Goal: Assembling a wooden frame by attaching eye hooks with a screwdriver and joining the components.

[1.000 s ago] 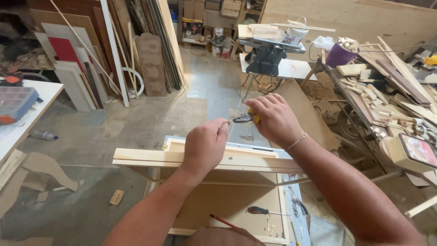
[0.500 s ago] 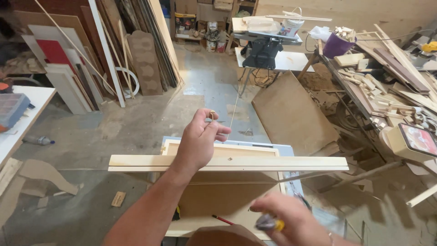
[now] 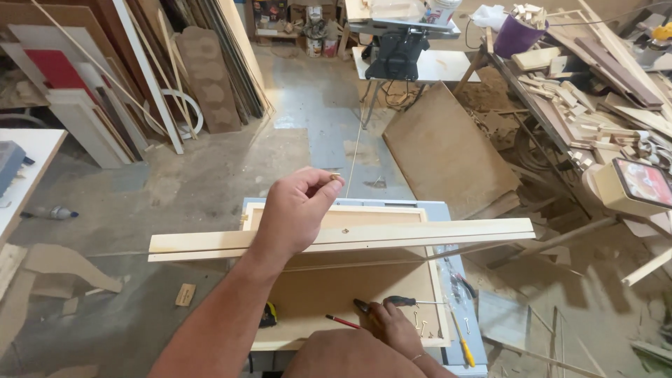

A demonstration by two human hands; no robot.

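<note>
My left hand (image 3: 297, 210) is raised over a long pale wooden strip (image 3: 434, 232) and pinches a small brass screw hook (image 3: 336, 176) between thumb and forefinger. The strip lies across a shallow wooden frame box (image 3: 434, 280). Low in the view, my right hand (image 3: 395, 330) rests inside the box, its fingers closed around dark-handled pliers (image 3: 362, 306). Beside it lie a red pencil (image 3: 341, 321), a black-handled screwdriver (image 3: 409, 302) and a few loose small hooks (image 3: 420, 323).
The box sits on a blue-grey table (image 3: 448, 211), with a yellow screwdriver (image 3: 459, 340) on its right edge and a tape measure (image 3: 268, 316) on its left. Boards lean on the left wall (image 3: 105, 105). A brown panel (image 3: 441, 150) and wood scraps (image 3: 581, 105) lie to the right.
My right hand came down from beside the left hand to the box floor, pliers in it. My left hand lifted off the strip with the small hook pinched.
</note>
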